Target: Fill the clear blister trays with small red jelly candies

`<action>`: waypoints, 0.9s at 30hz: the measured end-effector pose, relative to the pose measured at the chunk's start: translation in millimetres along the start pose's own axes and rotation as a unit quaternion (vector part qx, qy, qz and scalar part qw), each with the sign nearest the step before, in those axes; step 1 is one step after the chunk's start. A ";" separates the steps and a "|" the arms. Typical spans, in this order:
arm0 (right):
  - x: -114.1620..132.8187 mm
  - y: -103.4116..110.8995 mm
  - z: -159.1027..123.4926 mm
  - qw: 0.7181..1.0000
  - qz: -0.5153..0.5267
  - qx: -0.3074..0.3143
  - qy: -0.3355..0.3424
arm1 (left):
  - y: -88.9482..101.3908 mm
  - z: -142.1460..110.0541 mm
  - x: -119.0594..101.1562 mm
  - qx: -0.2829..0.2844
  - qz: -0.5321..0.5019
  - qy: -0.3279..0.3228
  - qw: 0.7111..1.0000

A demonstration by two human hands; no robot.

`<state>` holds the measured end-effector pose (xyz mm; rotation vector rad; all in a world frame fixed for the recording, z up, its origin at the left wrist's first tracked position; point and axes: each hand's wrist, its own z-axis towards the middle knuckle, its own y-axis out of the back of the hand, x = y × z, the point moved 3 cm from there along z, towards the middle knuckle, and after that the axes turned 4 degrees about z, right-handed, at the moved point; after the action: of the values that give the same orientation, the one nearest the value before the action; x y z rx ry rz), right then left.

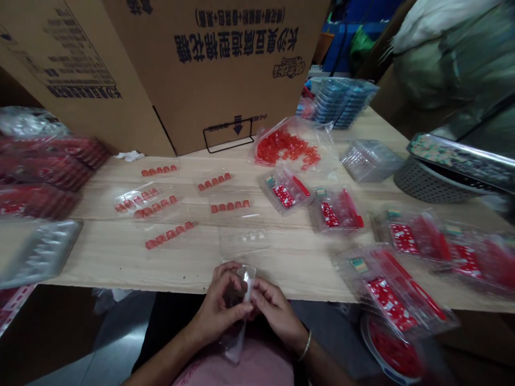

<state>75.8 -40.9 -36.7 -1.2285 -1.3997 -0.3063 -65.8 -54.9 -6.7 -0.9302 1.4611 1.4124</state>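
Observation:
Just in front of the table's near edge, my left hand (220,306) and my right hand (274,310) pinch a thin clear plastic piece (235,349) between them. It looks like a tray or cover turned on edge; its exact kind is hard to make out. My left fingers curl around its far end, and my right fingertips meet it from the other side. Beyond my hands lies a clear plastic tray (243,241) with small pale bumps. Rows of small red pieces (230,206) lie on the table, at least some on clear plastic.
A large cardboard box (233,80) stands at the back. Beside it lies a clear bag of orange-red pieces (284,147). Several filled clear packs (390,292) spread along the right, near a grey basket (430,179). Stacks of red packs (44,161) stand at left.

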 end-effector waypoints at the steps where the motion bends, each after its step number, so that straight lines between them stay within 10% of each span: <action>1: 0.5 -0.2 -0.2 1.000 -0.001 -0.002 0.002 | -0.1 0.0 -0.1 0.000 -0.001 0.002 1.000; 13: -3.4 2.9 -4.7 1.000 0.007 0.014 -0.014 | 0.0 0.4 0.5 0.032 0.023 -0.010 0.999; 19: -5.7 -2.1 -9.6 0.996 -0.008 -0.079 0.028 | -5.4 7.2 -13.3 0.119 0.157 -0.012 0.980; 27: 4.8 -13.9 -7.2 0.998 0.028 -0.054 0.020 | 8.0 16.1 -26.9 0.150 0.073 -0.020 0.986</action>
<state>70.1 -49.9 -24.3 -1.3404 -1.3265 -0.3690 -62.8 -39.8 21.7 -0.6134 1.6837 1.2586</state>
